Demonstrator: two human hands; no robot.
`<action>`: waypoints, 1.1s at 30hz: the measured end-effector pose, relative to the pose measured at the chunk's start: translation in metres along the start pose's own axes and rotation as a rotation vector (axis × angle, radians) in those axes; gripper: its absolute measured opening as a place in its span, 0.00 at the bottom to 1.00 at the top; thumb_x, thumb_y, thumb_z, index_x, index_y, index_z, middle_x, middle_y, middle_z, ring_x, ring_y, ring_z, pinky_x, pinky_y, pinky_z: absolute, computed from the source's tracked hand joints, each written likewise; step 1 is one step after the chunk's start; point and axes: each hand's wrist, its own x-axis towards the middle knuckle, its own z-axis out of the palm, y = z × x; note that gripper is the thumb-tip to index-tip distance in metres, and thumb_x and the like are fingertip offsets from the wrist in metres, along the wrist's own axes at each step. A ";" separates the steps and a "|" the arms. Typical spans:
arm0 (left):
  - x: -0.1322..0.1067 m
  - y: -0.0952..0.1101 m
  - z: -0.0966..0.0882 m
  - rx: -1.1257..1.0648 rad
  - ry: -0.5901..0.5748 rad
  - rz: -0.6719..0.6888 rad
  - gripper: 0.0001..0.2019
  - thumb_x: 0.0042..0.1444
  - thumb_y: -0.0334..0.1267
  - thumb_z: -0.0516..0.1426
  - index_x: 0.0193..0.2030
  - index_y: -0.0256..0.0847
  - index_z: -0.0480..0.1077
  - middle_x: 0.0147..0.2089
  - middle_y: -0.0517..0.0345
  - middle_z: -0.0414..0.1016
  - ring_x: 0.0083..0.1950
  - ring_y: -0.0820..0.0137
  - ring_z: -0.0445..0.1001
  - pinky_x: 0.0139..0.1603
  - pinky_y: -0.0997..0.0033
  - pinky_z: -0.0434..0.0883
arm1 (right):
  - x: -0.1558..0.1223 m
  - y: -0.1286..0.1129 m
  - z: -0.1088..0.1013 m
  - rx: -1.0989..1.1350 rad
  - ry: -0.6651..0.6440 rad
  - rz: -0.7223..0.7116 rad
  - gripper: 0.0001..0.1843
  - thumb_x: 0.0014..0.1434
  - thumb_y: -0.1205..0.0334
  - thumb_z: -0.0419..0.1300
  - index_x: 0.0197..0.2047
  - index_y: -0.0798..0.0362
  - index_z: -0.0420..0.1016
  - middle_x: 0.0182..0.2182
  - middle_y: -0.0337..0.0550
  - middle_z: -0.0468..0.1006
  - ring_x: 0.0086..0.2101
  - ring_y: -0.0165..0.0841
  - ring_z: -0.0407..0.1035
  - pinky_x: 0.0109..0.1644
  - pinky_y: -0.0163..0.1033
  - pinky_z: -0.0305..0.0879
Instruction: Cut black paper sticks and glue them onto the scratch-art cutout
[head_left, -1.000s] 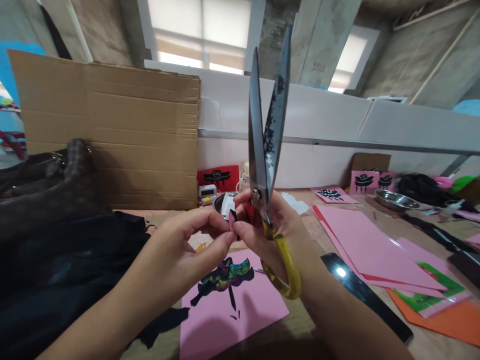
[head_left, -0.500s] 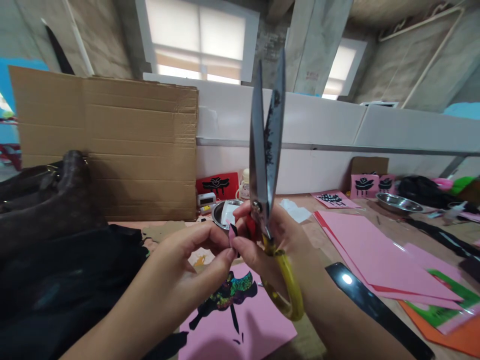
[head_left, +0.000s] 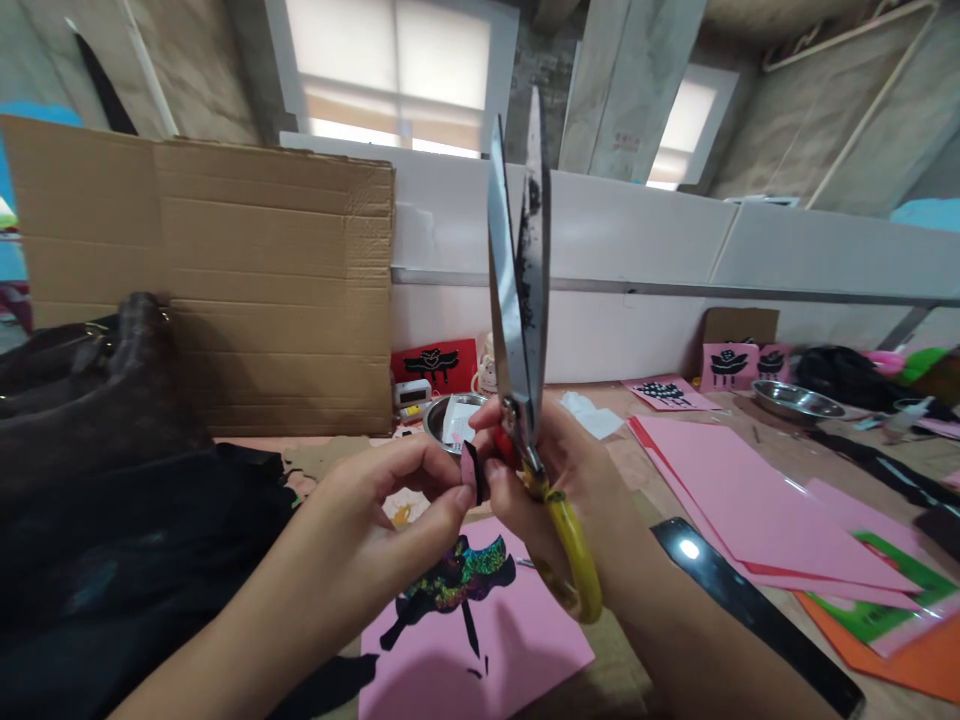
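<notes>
1. the table (head_left: 787, 445) stretches ahead.
2. a pink sheet (head_left: 536, 640) lies near me.
3. my right hand (head_left: 576, 470) grips the scissors (head_left: 531, 360), blades up and parted.
4. a glittery cutout (head_left: 480, 570) lies on that sheet.
5. my left hand (head_left: 379, 510) pinches a pink-and-black scrap (head_left: 471, 470) between its fingers (head_left: 427, 537), above the sheet, near my right hand.

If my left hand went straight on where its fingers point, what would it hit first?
Probably your right hand, just past the small pink-and-black piece your left hand pinches, though one view leaves the depth unclear.
</notes>
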 end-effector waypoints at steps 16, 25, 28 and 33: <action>0.008 0.005 -0.026 -0.305 0.263 -0.112 0.06 0.59 0.38 0.69 0.31 0.48 0.83 0.30 0.66 0.85 0.34 0.73 0.85 0.38 0.84 0.80 | -0.025 0.032 0.003 0.170 -0.264 0.276 0.41 0.56 0.23 0.72 0.58 0.44 0.74 0.37 0.39 0.69 0.35 0.35 0.63 0.37 0.38 0.68; 0.010 0.010 -0.024 -0.417 0.261 -0.073 0.06 0.54 0.35 0.70 0.28 0.48 0.80 0.28 0.67 0.85 0.33 0.72 0.86 0.35 0.83 0.81 | -0.021 0.007 0.011 0.064 -0.293 0.289 0.43 0.55 0.18 0.68 0.53 0.47 0.72 0.35 0.37 0.66 0.34 0.33 0.58 0.36 0.39 0.58; 0.010 0.015 -0.023 -0.384 0.303 -0.041 0.07 0.52 0.35 0.69 0.25 0.47 0.78 0.25 0.69 0.83 0.29 0.74 0.84 0.31 0.85 0.78 | -0.020 -0.005 0.011 0.011 -0.318 0.334 0.42 0.54 0.18 0.69 0.52 0.46 0.71 0.34 0.37 0.65 0.33 0.33 0.57 0.36 0.39 0.57; 0.009 0.016 -0.020 -0.291 0.362 -0.035 0.07 0.52 0.36 0.67 0.24 0.47 0.78 0.24 0.70 0.81 0.26 0.78 0.81 0.28 0.89 0.74 | -0.016 -0.021 0.011 -0.064 -0.358 0.426 0.36 0.57 0.27 0.73 0.51 0.46 0.69 0.37 0.37 0.67 0.34 0.34 0.60 0.37 0.39 0.62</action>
